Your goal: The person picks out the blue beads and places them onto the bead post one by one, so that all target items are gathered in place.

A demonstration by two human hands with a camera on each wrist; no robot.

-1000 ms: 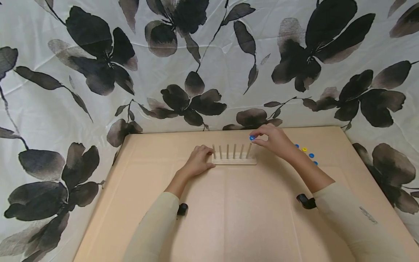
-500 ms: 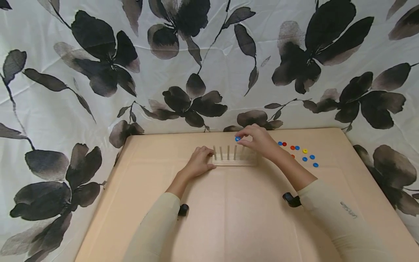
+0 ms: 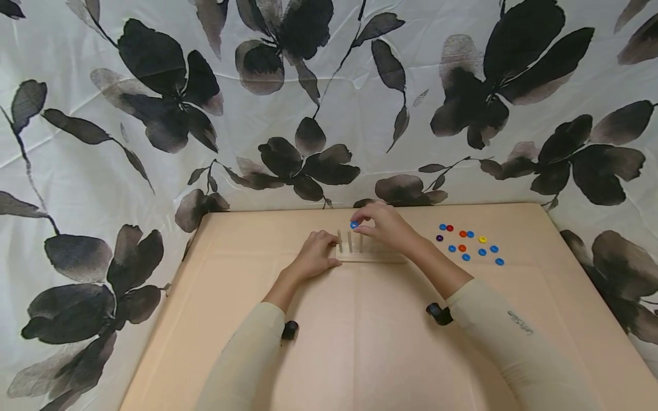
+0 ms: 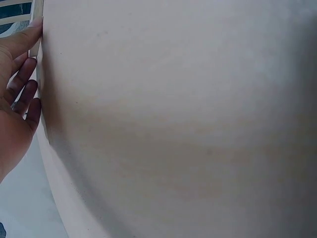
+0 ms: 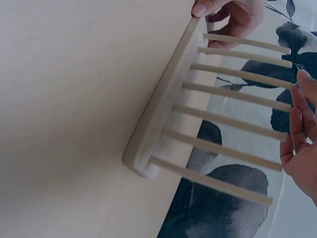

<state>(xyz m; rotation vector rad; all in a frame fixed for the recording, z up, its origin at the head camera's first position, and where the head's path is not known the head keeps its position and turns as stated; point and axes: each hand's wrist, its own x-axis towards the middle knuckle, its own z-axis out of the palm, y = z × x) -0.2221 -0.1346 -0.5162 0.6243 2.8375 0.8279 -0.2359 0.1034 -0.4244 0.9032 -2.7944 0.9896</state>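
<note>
A pale wooden peg rack (image 3: 371, 258), a long base with a row of upright pegs, stands toward the back of the table. My left hand (image 3: 312, 255) grips its left end, thumb at the front and fingers behind; the left wrist view shows that hand (image 4: 14, 130) at the edge of the base. Over the pegs near the left end, my right hand (image 3: 386, 227) pinches a small blue ring (image 3: 353, 225) between thumb and fingertips. In the right wrist view the right hand (image 5: 303, 163) is beside the peg tips, and the ring is out of sight there.
Right of the rack lie several loose rings, among them a blue ring (image 3: 500, 262), a yellow ring (image 3: 482, 240), a red ring (image 3: 449, 228) and a purple ring (image 3: 439, 238). Behind the tan table (image 3: 257, 240) hangs a floral cloth (image 3: 319, 85).
My right hand has carried the blue ring leftward, from the right-end peg to above the left pegs. More loose rings show behind the arm. The left hand keeps its grip on the rack.
</note>
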